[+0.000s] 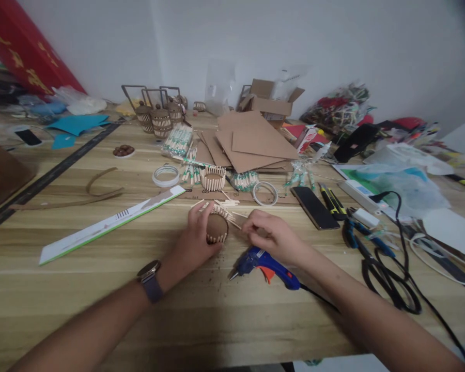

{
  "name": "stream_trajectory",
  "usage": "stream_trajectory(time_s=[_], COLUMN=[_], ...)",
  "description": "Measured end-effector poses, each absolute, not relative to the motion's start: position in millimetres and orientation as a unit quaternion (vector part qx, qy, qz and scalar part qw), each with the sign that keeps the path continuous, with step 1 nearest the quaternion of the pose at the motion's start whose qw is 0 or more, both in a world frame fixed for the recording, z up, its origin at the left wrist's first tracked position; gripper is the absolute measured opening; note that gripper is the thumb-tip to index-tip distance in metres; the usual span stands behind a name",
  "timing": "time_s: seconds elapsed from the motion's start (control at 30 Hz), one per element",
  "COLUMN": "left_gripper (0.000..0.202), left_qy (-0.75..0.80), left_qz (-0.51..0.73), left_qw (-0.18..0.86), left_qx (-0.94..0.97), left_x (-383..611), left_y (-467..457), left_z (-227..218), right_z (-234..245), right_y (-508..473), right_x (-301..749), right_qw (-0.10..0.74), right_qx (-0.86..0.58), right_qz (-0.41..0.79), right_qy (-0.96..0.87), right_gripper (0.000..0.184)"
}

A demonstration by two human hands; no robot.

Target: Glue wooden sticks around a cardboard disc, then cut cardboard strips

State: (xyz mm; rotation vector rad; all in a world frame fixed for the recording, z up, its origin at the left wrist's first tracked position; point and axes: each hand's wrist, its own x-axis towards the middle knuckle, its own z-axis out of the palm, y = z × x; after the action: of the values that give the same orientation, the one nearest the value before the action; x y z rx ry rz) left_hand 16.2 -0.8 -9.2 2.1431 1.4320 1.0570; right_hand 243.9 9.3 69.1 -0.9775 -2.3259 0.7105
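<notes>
My left hand (pixel 197 227) is curled around a small round cardboard piece (pixel 217 227) edged with short pale wooden sticks, holding it on the table. Just right of it, my right hand (pixel 271 232) is closed in a pinch, its fingertips by the ends of some thin wooden sticks (pixel 236 221). Whether a stick is between those fingers is hard to make out. Below the right hand lies a blue glue gun (pixel 269 267) with an orange trigger, its nozzle pointing left. A finished-looking ring of upright sticks (pixel 213 179) stands behind the left hand.
Tape rolls (pixel 166 176) (pixel 265 194), bundled sticks (pixel 179 140) and cardboard sheets (pixel 251 139) lie behind. A white strip (pixel 112 226) lies left; a phone (pixel 315 207), yellow cutters (pixel 332 201), pliers (pixel 366 237) and black cables (pixel 391 281) lie right. Lidded stick-covered pots (pixel 161 121) stand at the back.
</notes>
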Motion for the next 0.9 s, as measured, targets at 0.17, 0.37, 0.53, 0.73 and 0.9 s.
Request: stream_trajectory(time_s=[0.17,0.37,0.53,0.73,0.9], left_gripper=[0.107,0.107,0.106,0.099,0.1], left_qy=[0.49,0.528,0.541,0.525,0.52], left_qz=[0.367,0.378,0.379,0.39,0.385], left_qw=[0.169,0.141,0.127,0.125,0.141], left_qx=[0.772,0.747,0.74,0.746,0.749], left_x=[14.8,24.2,27.6,26.1,23.0], left_y=[-3.6,-5.3,-4.8,-4.9,-5.9], left_z=[-7.6,-3.9,-3.9,-4.6,-3.5], right_z=[64.8,57.5,56.7,50.3,51.8], right_y=[-8.8,-32.4,-45.1,-51.2,-46.8], right_x=[266.0,292.4,302.1,296.0,301.1], right_qw=[0.253,0.196,0.086,0.069,0.187], right_qx=[-0.394,-0.484,-0.541,-0.552,-0.572], right_qz=[0.208,0.151,0.213,0.271,0.386], right_qy=[-0.859,-0.84,-0.809,-0.785,-0.699], right_gripper=[0.018,0.032,0.021,0.011,0.018])
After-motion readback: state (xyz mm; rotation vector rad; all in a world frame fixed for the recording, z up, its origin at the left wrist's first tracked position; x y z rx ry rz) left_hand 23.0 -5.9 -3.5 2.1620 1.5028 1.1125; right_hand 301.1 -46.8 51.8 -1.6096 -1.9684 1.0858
